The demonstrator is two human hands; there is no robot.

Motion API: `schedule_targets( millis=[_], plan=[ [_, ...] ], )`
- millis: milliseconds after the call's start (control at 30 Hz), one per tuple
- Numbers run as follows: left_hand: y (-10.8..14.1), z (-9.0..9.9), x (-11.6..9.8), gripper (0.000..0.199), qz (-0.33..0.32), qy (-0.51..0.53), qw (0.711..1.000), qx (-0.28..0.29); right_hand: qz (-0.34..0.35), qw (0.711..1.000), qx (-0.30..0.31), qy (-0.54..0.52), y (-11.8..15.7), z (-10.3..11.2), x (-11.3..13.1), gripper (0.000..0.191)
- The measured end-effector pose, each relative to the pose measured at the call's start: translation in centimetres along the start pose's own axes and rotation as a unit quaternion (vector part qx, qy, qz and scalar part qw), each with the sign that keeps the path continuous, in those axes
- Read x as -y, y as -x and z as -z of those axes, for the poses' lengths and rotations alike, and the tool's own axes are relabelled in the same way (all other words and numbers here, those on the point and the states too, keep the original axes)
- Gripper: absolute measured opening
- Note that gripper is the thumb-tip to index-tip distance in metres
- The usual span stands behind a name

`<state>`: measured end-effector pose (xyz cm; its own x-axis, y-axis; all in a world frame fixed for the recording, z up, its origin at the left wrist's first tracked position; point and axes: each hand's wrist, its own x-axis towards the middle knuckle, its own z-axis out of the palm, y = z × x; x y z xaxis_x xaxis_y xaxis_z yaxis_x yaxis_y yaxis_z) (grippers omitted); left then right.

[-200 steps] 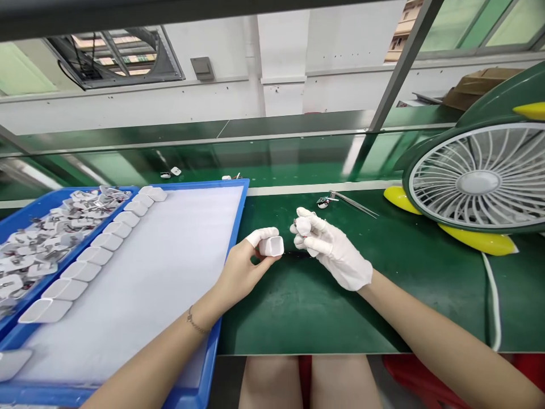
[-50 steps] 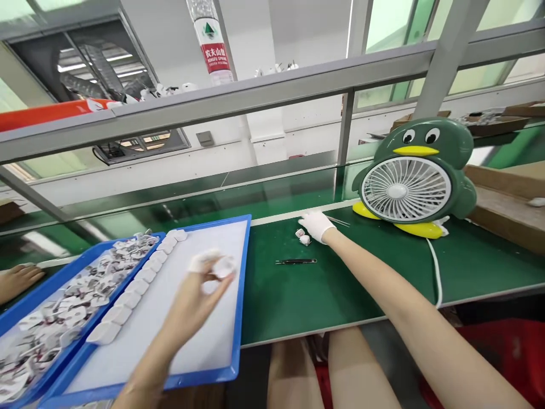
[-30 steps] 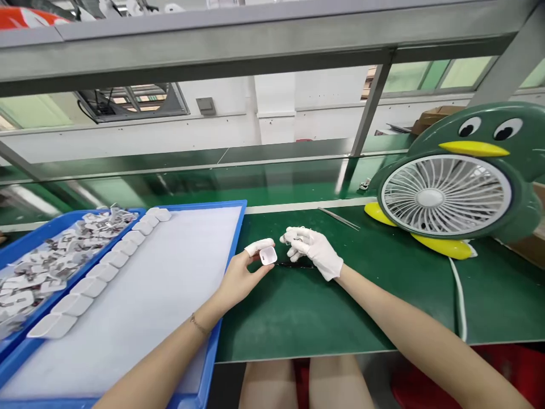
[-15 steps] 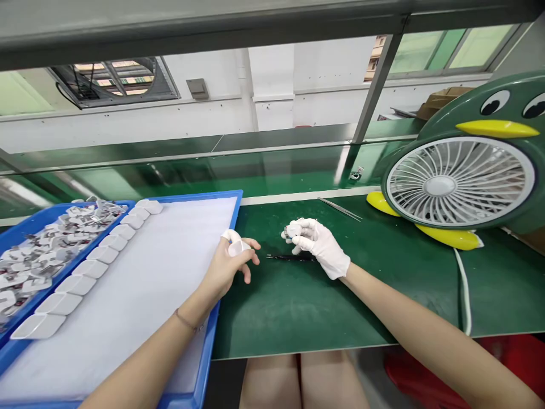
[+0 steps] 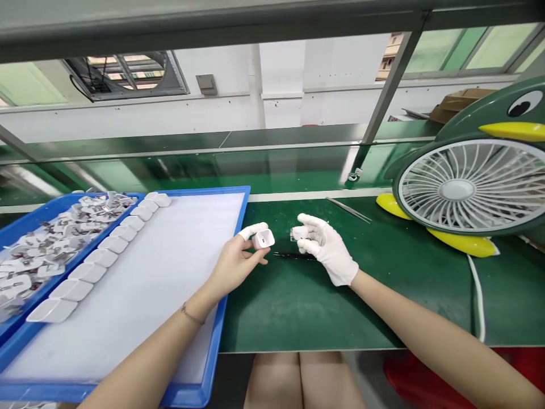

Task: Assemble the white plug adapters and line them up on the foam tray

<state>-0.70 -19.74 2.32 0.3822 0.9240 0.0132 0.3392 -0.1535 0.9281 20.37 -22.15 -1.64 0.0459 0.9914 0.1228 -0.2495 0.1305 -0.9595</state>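
Observation:
Between thumb and fingers, my left hand [image 5: 238, 258] grips a white charger housing [image 5: 263, 239] with a small dark slot in the face turned to me. A white cover sits on one of its fingers. My right hand [image 5: 330, 247], in a white glove, pinches a small white charger part [image 5: 299, 233] with a metallic edge; its other fingers are partly spread. The two pieces are apart, held over the green bench. Under them lie black tweezers [image 5: 293, 256], their far end hidden by the glove.
On the left, a blue tray [image 5: 215, 341] with a white liner bears a row of white housings [image 5: 102, 257]. Another blue tray beyond holds many loose charger parts [image 5: 63, 236]. Silver tweezers [image 5: 349, 209] lie farther back. A green fan [image 5: 457, 187] stands right, its cable [image 5: 477, 295] running to the front edge.
My left hand has turned the housing so its slotted face shows, and moved it right, closer to the other part. My right fingers have spread a little. The whole view has shifted slightly.

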Motion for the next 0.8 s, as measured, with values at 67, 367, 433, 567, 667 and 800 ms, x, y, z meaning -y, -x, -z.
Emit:
schedule_targets(
  millis=[67, 367, 433, 567, 667, 800],
  plan=[
    [0.3, -0.26, 0.02, 0.052, -0.034, -0.102, 0.994, 0.014, 0.053, 0.996, 0.006, 0.076, 0.41, 0.03, -0.3, 0.04],
    [0.83, -0.82, 0.82, 0.038, -0.176, -0.249, 0.952, 0.02, 0.257, 0.91, 0.077, 0.317, 1.04, 0.0, -0.66, 0.026],
    [0.93, -0.86, 0.81, 0.037, -0.187, -0.259, 0.947, 0.02, 0.263, 0.903, 0.08, 0.331, 0.96, -0.01, -0.46, 0.025],
    [1.09, -0.9, 0.74, 0.037, -0.193, -0.284, 0.939, 0.032, 0.285, 0.886, 0.106, 0.349, 0.86, -0.07, -0.2, 0.022],
    [1.13, -0.94, 0.85, 0.038, -0.191, -0.291, 0.936, 0.045, 0.274, 0.886, 0.13, 0.351, 0.84, -0.19, -0.15, 0.025],
    [1.12, -1.0, 0.99, 0.039, -0.183, -0.3, 0.935, 0.044, 0.259, 0.885, 0.135, 0.362, 0.83, -0.32, 0.07, 0.026]
  ],
)
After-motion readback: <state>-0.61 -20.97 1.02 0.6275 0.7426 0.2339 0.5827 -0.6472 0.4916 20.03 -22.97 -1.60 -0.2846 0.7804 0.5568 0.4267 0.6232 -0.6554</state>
